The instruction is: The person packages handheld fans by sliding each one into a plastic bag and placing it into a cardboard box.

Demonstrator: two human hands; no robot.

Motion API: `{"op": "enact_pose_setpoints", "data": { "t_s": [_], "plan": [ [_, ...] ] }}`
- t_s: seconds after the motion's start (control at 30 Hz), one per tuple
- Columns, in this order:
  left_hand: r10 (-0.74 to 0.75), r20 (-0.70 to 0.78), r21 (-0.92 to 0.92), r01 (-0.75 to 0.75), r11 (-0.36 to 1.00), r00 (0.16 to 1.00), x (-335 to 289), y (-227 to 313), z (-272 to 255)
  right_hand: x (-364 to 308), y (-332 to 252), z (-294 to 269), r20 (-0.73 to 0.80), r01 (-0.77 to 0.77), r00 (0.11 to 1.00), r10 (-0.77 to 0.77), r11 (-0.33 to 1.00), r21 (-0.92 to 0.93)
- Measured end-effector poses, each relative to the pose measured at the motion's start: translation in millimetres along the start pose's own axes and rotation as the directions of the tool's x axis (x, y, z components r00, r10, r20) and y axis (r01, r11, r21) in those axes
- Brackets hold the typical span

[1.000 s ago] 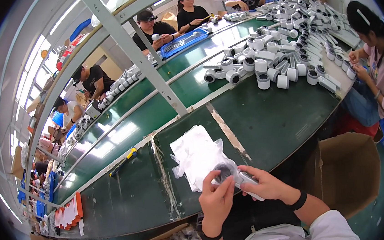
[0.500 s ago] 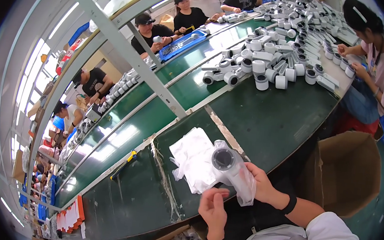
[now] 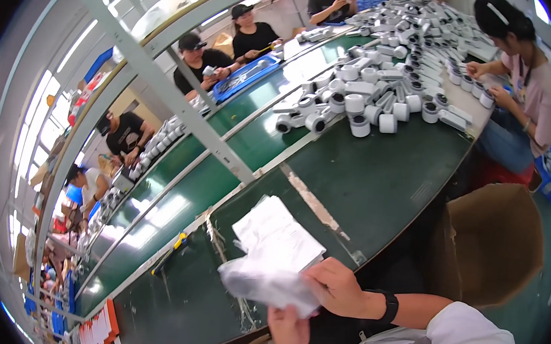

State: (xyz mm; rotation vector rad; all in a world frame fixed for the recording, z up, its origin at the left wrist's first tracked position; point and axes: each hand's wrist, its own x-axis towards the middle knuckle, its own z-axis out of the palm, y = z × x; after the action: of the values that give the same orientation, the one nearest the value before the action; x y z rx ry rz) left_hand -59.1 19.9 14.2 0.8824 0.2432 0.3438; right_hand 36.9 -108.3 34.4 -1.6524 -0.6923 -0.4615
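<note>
Green tabletop [image 3: 387, 172] | whitish, blurred bag [image 3: 264, 286] | right fingers [image 3: 327, 280] pinch it | left fingers [image 3: 286, 318]: grip unclear

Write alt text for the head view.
The right hand holds a blurred pale item, apparently bagged, with the left hand at its near edge, by white sheets on a green table. Beyond lie piled whitish devices; other people work nearby.

A plastic-wrapped item [image 3: 268, 288], pretty blurry tbh, was held by the right hand [image 3: 339, 287] and the left hand [image 3: 289, 332] at the near side of the white stack [image 3: 277, 230]. A yellow-and-black tool [image 3: 171, 252] was seen left of that stack, grey-white parts [image 3: 395, 74] were heaped beyond it, and a cardboard box [image 3: 501, 231] was spotted well to its right.
</note>
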Motion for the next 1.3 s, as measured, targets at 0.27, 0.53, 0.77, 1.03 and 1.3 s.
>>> {"op": "enact_pose_setpoints", "data": {
  "t_s": [0.27,0.53,0.77,1.03,1.3],
  "plan": [
    [0.557,-0.377,0.721,-0.143,0.678,0.740,6,78,-62,3,35,-67,0.218,0.019,0.976,0.000,0.996,-0.085],
    [0.804,-0.255,0.887,0.460,-0.026,0.538,24,115,-154,77,179,-265,-0.459,-0.532,0.841,0.287,0.597,-0.601],
    [0.842,0.144,0.807,0.431,-0.404,0.520,54,111,-168,98,295,-379,-0.458,-0.461,0.887,0.055,0.160,-0.873],
    [0.453,0.345,0.937,-0.325,-0.124,0.822,64,63,3,134,263,-360,-0.440,-0.520,0.692,0.572,-0.028,-0.854],
    [0.089,0.520,0.804,-0.451,-0.388,0.850,93,26,33,96,228,-309,-0.411,-0.542,0.838,0.359,0.639,-0.546]
  ]
}}
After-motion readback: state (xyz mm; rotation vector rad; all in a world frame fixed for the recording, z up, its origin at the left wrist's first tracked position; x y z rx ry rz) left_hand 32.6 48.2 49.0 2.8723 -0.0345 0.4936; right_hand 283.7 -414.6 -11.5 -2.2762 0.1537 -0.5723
